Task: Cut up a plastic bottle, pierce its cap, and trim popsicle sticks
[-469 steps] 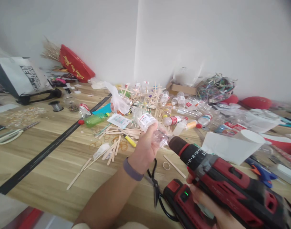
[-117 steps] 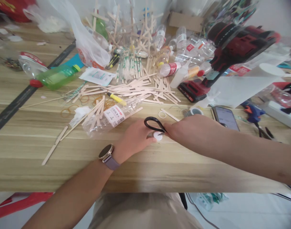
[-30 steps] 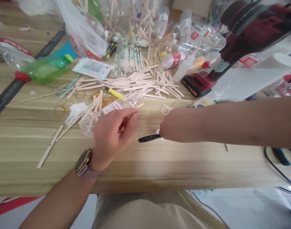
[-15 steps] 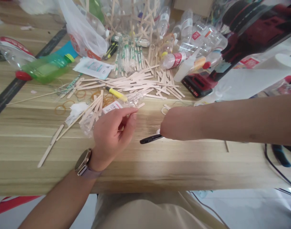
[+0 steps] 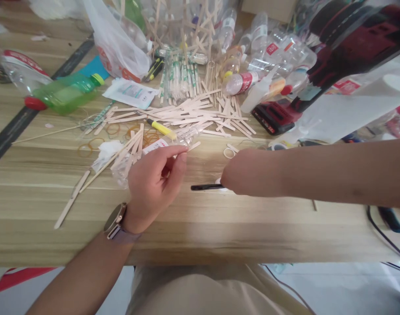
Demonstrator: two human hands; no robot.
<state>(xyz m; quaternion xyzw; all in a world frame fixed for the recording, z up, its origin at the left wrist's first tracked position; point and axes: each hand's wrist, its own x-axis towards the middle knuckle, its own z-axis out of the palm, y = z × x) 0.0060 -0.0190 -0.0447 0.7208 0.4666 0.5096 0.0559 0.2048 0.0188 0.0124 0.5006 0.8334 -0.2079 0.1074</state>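
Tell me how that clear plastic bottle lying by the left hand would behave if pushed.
The clear plastic bottle looks empty, so probably light and easily shoved. It lies on its side, so it may roll, though the wooden sticks leaning across it could check that. Its thin walls likely dent under the left hand.

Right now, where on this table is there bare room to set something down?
Bare wood runs along the near table edge, in front of the left hand and right hand. Another patch lies left, below the green bottle. Behind the hands it is crowded with craft sticks, bottles and the drill.
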